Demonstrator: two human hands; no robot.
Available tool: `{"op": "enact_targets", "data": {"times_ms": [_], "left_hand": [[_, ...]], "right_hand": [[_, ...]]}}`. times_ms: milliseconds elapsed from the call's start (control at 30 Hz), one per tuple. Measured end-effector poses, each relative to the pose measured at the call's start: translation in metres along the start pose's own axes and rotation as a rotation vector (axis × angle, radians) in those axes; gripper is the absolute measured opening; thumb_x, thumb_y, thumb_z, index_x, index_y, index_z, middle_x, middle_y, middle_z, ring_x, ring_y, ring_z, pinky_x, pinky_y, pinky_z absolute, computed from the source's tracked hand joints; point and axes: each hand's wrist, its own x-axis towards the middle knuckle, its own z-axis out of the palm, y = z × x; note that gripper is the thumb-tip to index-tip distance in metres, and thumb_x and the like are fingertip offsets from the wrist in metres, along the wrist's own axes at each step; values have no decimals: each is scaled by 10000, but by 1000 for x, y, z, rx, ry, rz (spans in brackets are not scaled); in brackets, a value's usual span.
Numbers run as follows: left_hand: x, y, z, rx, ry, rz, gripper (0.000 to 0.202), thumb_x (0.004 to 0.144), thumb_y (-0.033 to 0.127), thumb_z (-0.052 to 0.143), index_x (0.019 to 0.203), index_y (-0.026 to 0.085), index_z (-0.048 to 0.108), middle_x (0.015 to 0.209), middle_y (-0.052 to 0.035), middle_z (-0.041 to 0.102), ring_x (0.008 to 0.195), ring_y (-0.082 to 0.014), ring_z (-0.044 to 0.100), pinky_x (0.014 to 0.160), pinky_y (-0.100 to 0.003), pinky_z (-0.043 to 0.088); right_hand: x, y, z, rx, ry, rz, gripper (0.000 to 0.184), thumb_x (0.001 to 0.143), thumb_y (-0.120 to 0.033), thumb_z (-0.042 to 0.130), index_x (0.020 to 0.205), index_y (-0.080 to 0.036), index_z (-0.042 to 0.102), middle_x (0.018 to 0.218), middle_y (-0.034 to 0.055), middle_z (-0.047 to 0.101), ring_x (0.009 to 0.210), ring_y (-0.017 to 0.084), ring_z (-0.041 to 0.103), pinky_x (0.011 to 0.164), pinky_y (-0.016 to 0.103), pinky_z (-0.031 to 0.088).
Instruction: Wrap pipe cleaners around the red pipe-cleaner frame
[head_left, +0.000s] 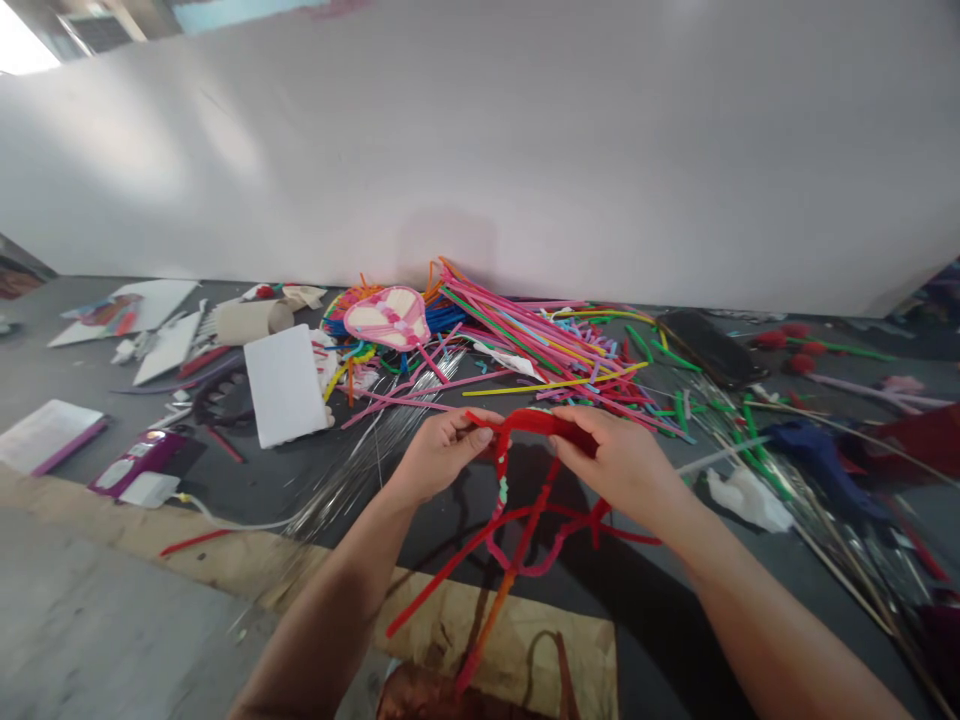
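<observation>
Both hands are raised over the near middle of the dark table, holding a shape made of red pipe cleaners [529, 422]. My left hand [444, 450] pinches the red pipe cleaner near its left end, thumb against fingers. On the other side, my right hand [611, 450] is closed on the wide red band of the same shape. A twisted red and pale green strand [502, 485] hangs down between them. Below it, a pink pipe cleaner loop [534, 571] and long red pipe cleaners [442, 588] dangle or lie; which of these are joined cannot be made out.
Behind the hands lies a heap of coloured pipe cleaners [517, 340] with a pink and white heart [386, 318]. To the left are a white card [286, 385], a cardboard roll [251, 322] and a purple device [139, 462]. A dark phone [709, 347] and a blue tool [825, 465] lie right.
</observation>
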Motion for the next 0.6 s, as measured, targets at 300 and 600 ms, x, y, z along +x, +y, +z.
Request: {"op": "enact_targets", "data": {"times_ms": [300,600], "left_hand": [[-1,-5,10,35,141,163,169,744,316,662,823,167,648,1038,-82,681,823,-184,672,764,-305,526],[-6,-4,13,133,219,256,138,798,314,607,776,177,615,991,-67,698,682,-154,673,700,-292,538]], "right_hand": [[0,-1,2,35,-28,-13,285,820,-271,528,1084,-199,608,1046,73,690,938,229,650,827,362,502],[-1,1,5,46,-55,-53,298,824,-278,552,1099,-175,603,1078,94,674,968,228,637,859,365,495]]}}
